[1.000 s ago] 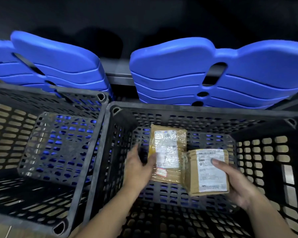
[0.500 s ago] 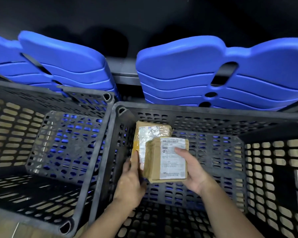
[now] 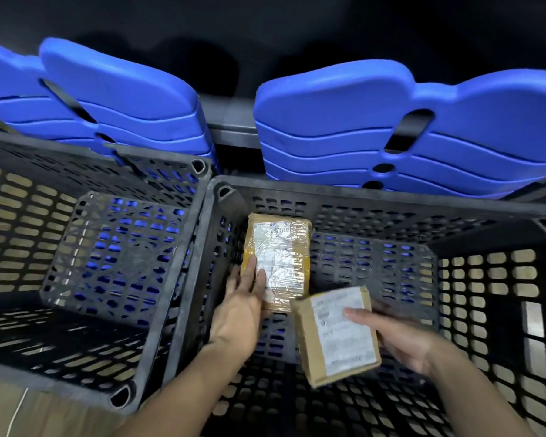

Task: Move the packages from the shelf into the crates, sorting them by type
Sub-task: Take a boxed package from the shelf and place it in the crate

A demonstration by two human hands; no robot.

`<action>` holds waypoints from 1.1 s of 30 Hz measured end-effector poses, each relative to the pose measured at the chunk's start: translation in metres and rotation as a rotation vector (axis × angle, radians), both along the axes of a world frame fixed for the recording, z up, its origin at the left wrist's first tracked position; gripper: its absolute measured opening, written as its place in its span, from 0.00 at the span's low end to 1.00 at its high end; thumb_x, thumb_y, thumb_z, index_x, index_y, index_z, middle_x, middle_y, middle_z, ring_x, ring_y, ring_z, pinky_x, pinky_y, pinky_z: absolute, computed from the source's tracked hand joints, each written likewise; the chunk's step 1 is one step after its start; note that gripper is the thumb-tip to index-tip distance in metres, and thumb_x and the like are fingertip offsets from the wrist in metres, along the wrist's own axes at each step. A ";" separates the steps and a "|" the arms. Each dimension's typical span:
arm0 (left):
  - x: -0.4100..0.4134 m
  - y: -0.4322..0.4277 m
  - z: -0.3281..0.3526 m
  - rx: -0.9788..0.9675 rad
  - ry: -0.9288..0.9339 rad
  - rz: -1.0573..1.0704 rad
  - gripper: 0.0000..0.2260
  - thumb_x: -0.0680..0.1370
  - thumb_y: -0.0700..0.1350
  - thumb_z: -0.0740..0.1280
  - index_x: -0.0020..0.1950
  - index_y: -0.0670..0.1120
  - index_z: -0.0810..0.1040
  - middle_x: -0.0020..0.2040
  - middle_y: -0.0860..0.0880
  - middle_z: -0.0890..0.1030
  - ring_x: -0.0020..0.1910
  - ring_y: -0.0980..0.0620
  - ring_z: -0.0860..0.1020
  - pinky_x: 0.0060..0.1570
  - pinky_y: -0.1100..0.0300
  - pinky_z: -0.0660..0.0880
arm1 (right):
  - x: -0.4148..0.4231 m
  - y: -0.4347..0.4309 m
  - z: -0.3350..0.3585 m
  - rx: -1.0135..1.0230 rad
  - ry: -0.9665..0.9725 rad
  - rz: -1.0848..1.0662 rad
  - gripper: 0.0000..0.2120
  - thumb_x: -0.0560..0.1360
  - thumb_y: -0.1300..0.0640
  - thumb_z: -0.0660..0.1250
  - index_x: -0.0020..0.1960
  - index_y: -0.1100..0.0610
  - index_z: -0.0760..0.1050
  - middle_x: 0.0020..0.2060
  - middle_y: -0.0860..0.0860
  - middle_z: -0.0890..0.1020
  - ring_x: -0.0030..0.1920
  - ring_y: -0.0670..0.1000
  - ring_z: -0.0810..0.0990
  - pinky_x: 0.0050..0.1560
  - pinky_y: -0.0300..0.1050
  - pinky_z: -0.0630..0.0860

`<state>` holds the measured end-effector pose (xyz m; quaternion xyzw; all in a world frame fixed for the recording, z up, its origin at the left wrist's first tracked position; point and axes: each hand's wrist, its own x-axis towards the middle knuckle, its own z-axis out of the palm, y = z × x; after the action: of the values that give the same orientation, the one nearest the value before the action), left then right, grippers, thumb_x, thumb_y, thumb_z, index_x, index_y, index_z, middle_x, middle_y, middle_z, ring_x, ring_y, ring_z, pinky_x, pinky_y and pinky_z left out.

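2 crates: L crate (image 3: 167, 279), R crate (image 3: 360, 193). 2 pkgs at R crate: L hand (image 3: 240, 307) flat, fingers straight, on taped pkg (image 3: 281, 257); R hand (image 3: 404, 339) grips box (image 3: 334, 339).

2 packages (image 3: 278, 260) (image 3: 338, 337), 2 crates (image 3: 19, 216) (image 3: 391, 200), 2 hands (image 3: 238, 310) (image 3: 401, 337)

Stacked blue plastic panels (image 3: 344, 121) stand before a dark wall (image 3: 265, 20); white cord (image 3: 17, 408) on floor (image 3: 63, 417).

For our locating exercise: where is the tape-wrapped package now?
In the head view, the tape-wrapped package is inside the right crate, toward its far-left corner. The left hand touches its near-left edge; the right hand holds a cardboard box beside it.
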<state>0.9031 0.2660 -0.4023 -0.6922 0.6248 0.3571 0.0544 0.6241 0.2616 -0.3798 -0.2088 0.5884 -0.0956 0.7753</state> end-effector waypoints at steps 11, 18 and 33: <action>0.002 -0.018 0.003 0.152 0.470 0.562 0.21 0.83 0.32 0.61 0.75 0.42 0.76 0.82 0.59 0.62 0.55 0.76 0.72 0.39 0.81 0.68 | 0.057 0.039 -0.019 0.066 0.131 0.332 0.16 0.77 0.44 0.75 0.62 0.46 0.76 0.50 0.44 0.87 0.44 0.44 0.83 0.42 0.38 0.78; 0.001 -0.029 0.013 0.209 0.704 0.813 0.12 0.84 0.43 0.64 0.65 0.48 0.83 0.72 0.69 0.69 0.60 0.69 0.77 0.71 0.55 0.70 | 0.109 0.034 -0.046 -0.052 0.208 0.496 0.16 0.79 0.35 0.68 0.62 0.42 0.79 0.56 0.41 0.83 0.56 0.49 0.84 0.60 0.47 0.83; -0.002 -0.035 0.014 0.217 -0.444 -0.549 0.44 0.81 0.31 0.60 0.84 0.52 0.34 0.84 0.40 0.37 0.84 0.38 0.51 0.74 0.50 0.71 | 0.127 0.045 -0.022 -0.619 0.708 1.302 0.22 0.84 0.48 0.61 0.73 0.59 0.69 0.65 0.58 0.80 0.62 0.61 0.82 0.51 0.51 0.77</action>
<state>0.9007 0.2305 -0.3878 -0.5497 0.7187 0.2344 0.3554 0.7514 0.3065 -0.4021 -0.7334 0.5064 0.2887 0.3498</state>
